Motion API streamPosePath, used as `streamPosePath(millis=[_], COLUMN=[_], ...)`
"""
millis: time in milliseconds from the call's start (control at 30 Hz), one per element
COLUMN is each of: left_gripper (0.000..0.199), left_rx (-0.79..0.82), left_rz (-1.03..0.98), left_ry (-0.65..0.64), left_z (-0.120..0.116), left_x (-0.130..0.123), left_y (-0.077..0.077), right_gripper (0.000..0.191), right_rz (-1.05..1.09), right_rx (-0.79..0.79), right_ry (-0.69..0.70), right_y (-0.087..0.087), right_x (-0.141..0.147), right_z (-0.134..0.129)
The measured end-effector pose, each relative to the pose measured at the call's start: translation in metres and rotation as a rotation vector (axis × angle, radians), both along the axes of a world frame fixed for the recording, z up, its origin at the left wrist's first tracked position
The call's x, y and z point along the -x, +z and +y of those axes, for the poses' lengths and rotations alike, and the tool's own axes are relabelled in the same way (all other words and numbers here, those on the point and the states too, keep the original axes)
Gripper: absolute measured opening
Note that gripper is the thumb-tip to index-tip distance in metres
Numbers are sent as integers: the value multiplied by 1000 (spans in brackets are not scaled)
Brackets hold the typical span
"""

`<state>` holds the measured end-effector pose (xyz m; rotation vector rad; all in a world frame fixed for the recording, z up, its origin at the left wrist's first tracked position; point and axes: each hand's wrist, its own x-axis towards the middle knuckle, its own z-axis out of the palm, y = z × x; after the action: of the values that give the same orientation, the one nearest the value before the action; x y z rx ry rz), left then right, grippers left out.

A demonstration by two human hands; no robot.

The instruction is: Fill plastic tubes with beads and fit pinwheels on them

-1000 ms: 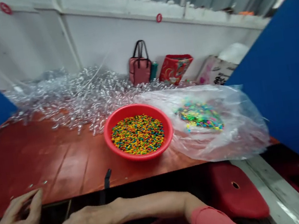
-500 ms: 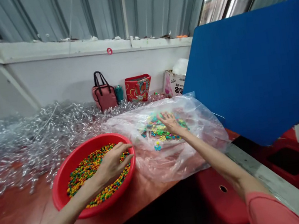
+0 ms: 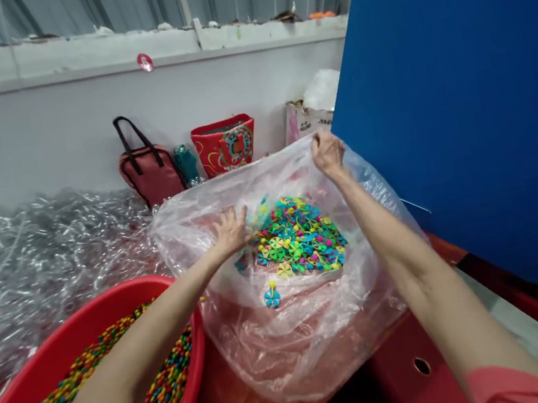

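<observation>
A large clear plastic bag (image 3: 313, 329) lies spread on the red table, with a heap of small colourful plastic pieces (image 3: 304, 236) inside it, wheel-shaped in blue, green, yellow and pink. My right hand (image 3: 329, 151) is closed on the bag's far upper edge and lifts it. With fingers spread, my left hand (image 3: 232, 232) is at the left side of the heap, against or just above the plastic. Under my left forearm stands a red basin (image 3: 197, 347) holding many small multicoloured beads (image 3: 168, 371). One blue wheel piece (image 3: 272, 297) sits apart, nearer to me.
Clear, shiny plastic strands (image 3: 55, 260) cover the table's left side. Against the wall stand a pink handbag (image 3: 154, 175), a red patterned bag (image 3: 225, 146) and a carton (image 3: 306, 120). A big blue panel (image 3: 460, 99) rises on the right. A red stool (image 3: 411, 342) is below the table edge.
My right hand has moved from over the heap to the bag's far edge and gripped it. My left hand has gone from above the basin to the heap. The view has shifted closer.
</observation>
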<state>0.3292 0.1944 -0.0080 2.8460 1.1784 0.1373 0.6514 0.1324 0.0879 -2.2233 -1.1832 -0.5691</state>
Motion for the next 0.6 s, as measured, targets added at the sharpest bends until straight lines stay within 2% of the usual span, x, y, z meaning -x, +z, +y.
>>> streamPosePath(millis=[67, 100, 167, 200, 267, 333, 367, 433, 500, 600], left_gripper=[96, 89, 65, 52, 31, 19, 16, 15, 16, 15], left_rx=[91, 135, 201, 226, 266, 298, 314, 364, 445, 593], left_rz=[-79, -110, -151, -165, -211, -296, -350, -471, -597, -767], left_ry=[72, 102, 155, 179, 223, 273, 295, 319, 311, 260], left_z=[19, 28, 43, 49, 62, 73, 77, 82, 82, 75], left_x=[-13, -18, -26, -30, -33, -33, -33, -34, -38, -53], left_y=[1, 1, -2, -3, -5, -5, -4, -2, 2, 17], right_gripper=[41, 38, 40, 49, 84, 116, 121, 113, 84, 38], right_rz=[47, 74, 104, 91, 27, -15, -12, 31, 88, 147], right_rx=[-80, -94, -57, 6, 198, 430, 519, 612, 634, 629], right_ry=[-19, -1, 108, 185, 323, 342, 305, 193, 93, -7], right_y=[18, 22, 15, 6, -21, -51, -64, -86, -98, -101], right_x=[-12, -14, -11, -7, 1, 4, 2, -7, -20, -38], right_z=[10, 13, 13, 11, 5, -1, -3, -5, -3, 3])
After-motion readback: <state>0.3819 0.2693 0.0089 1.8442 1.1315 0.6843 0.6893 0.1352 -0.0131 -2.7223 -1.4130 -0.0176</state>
